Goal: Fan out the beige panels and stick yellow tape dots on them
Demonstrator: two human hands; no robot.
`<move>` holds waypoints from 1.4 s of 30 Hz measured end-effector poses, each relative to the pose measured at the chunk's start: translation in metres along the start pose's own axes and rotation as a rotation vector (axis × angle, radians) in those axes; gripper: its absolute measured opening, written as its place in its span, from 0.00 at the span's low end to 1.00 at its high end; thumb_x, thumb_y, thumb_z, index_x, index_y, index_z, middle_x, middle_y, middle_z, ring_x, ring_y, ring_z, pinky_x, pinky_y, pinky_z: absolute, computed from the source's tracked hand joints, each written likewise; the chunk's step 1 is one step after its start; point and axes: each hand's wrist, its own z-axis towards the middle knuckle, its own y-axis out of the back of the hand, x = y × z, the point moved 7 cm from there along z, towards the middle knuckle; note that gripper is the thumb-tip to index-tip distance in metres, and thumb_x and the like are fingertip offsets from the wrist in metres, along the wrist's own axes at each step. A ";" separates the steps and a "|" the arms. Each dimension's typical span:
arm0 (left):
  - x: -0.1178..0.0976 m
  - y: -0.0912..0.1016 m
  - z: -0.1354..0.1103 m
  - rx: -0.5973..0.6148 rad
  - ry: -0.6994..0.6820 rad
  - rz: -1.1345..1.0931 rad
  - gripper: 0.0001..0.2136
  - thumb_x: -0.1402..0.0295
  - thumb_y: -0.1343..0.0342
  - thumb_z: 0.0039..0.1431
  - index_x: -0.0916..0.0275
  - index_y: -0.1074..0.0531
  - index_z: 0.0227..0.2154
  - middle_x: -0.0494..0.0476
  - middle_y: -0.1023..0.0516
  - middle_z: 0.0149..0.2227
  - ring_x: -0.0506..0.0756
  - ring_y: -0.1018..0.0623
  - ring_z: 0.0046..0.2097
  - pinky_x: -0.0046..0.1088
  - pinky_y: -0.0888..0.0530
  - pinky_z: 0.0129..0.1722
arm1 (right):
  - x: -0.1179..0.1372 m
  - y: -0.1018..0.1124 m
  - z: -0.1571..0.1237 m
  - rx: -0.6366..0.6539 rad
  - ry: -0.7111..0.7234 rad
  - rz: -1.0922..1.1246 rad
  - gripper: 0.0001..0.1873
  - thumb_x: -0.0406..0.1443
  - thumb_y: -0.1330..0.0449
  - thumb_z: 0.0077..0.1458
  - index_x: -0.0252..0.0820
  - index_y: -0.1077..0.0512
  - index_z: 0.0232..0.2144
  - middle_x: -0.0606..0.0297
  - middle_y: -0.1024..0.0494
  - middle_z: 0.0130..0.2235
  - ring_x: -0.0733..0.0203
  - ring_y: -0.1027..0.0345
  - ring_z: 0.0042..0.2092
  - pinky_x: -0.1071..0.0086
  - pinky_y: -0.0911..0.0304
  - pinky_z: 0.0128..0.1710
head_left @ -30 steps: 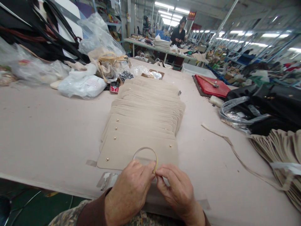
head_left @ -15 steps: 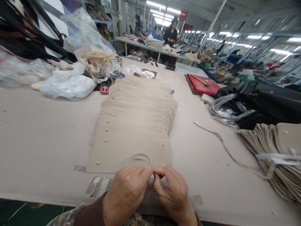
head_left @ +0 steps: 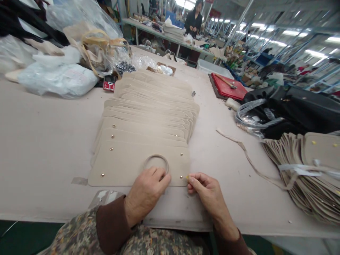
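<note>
Beige panels [head_left: 148, 166] with rounded corners lie in a long overlapping row, several with small metal studs. On the nearest panel, my left hand [head_left: 148, 191] has its fingers curled over the lower edge of a thin ring [head_left: 156, 156] that looks like a narrow roll of tape. My right hand [head_left: 207, 193] pinches a tiny yellow piece [head_left: 187, 177] at that panel's right edge, beside a stud [head_left: 181, 177]. The underside of my left fingers is hidden.
At the right lies a tied bundle of beige panels [head_left: 300, 159], a strap trailing from it, below black bags [head_left: 305, 109]. A hammer [head_left: 225, 80] rests on a red pad [head_left: 231, 88]. Plastic-wrapped goods [head_left: 58, 78] fill the far left. A person [head_left: 193, 23] stands behind.
My hands, earlier pinched together in front of the ring, have come apart. The right hand has moved right with the yellow piece now visible; the left has its fingers on the ring.
</note>
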 end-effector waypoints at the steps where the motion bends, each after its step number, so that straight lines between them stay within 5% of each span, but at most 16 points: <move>1: 0.001 -0.006 0.000 0.038 0.002 0.015 0.05 0.73 0.51 0.65 0.62 0.31 0.35 0.56 0.29 0.34 0.57 0.32 0.35 0.32 0.33 0.33 | -0.001 -0.001 0.000 0.008 -0.005 -0.022 0.21 0.49 0.34 0.47 0.35 0.24 0.29 0.64 0.25 0.23 0.65 0.33 0.23 0.72 0.35 0.25; 6: 0.000 -0.017 0.000 0.128 0.000 0.014 0.01 0.71 0.45 0.62 0.61 0.31 0.36 0.56 0.31 0.35 0.58 0.34 0.36 0.34 0.32 0.33 | -0.002 -0.011 0.002 0.042 0.004 -0.194 0.19 0.48 0.38 0.52 0.36 0.25 0.30 0.67 0.27 0.23 0.66 0.36 0.23 0.74 0.37 0.23; 19: 0.004 -0.020 -0.004 0.141 0.023 -0.055 0.01 0.71 0.46 0.62 0.61 0.32 0.37 0.56 0.31 0.36 0.58 0.34 0.36 0.35 0.32 0.34 | 0.029 -0.027 0.007 0.042 0.202 -0.678 0.11 0.39 0.43 0.56 0.40 0.25 0.27 0.65 0.24 0.24 0.63 0.32 0.25 0.73 0.39 0.25; 26: 0.006 -0.018 -0.003 0.130 0.050 -0.077 0.01 0.72 0.45 0.62 0.61 0.31 0.36 0.56 0.31 0.36 0.58 0.34 0.36 0.36 0.32 0.33 | 0.018 -0.016 0.007 0.035 0.122 -0.489 0.14 0.41 0.43 0.59 0.40 0.33 0.45 0.70 0.26 0.23 0.62 0.30 0.22 0.72 0.36 0.22; 29: 0.006 -0.017 -0.002 0.130 0.049 -0.087 0.03 0.72 0.44 0.60 0.61 0.32 0.36 0.55 0.31 0.36 0.58 0.34 0.36 0.36 0.32 0.33 | 0.023 -0.007 -0.003 -0.021 0.286 -0.566 0.09 0.41 0.45 0.61 0.41 0.30 0.37 0.64 0.23 0.28 0.62 0.28 0.28 0.71 0.33 0.29; 34: 0.007 -0.016 -0.002 0.118 0.054 -0.094 0.03 0.73 0.44 0.61 0.61 0.32 0.35 0.55 0.31 0.35 0.58 0.34 0.36 0.36 0.32 0.33 | 0.037 -0.029 -0.023 0.002 0.648 -0.888 0.08 0.34 0.47 0.63 0.40 0.27 0.36 0.62 0.23 0.31 0.60 0.28 0.33 0.69 0.35 0.35; 42: 0.007 -0.015 -0.002 0.093 0.067 -0.098 0.03 0.74 0.48 0.62 0.61 0.32 0.34 0.55 0.30 0.34 0.57 0.33 0.35 0.35 0.32 0.33 | 0.038 -0.037 -0.007 -0.069 0.456 -0.876 0.06 0.32 0.44 0.58 0.41 0.27 0.31 0.65 0.23 0.30 0.62 0.30 0.30 0.71 0.37 0.33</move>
